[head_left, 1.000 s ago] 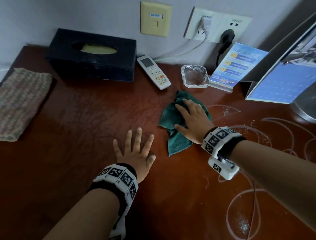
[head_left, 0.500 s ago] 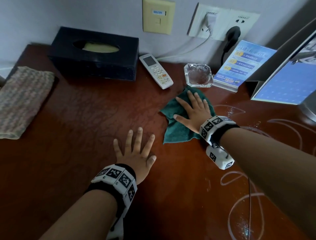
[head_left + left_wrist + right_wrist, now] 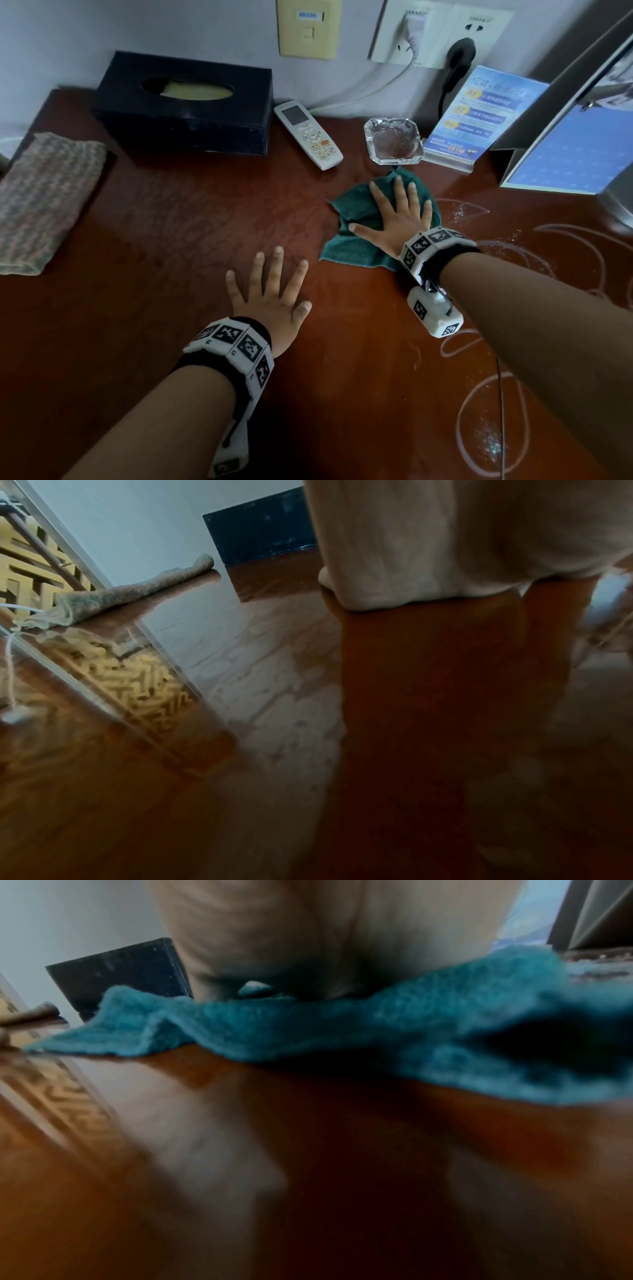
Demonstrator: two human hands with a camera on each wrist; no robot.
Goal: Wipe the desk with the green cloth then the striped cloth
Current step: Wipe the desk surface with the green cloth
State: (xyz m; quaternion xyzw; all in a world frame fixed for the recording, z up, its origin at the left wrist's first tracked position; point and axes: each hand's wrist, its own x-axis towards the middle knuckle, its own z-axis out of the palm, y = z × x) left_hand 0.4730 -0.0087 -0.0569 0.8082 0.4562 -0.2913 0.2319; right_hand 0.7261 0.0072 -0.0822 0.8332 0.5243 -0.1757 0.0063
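Behind, a grey wall met the brown desk [image 3: 171, 240]. Right hand [image 3: 394, 219] pressed flat, fingers spread, on the green cloth [image 3: 356, 212]; left hand [image 3: 270, 294] lay open on wood. Striped cloth [image 3: 44, 198] seemingly folded, far left.

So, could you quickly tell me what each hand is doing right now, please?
Left hand: open, flat on the brown wooden desk, holding nothing.
Right hand: open, fingers straight, pressing the green terry cloth.
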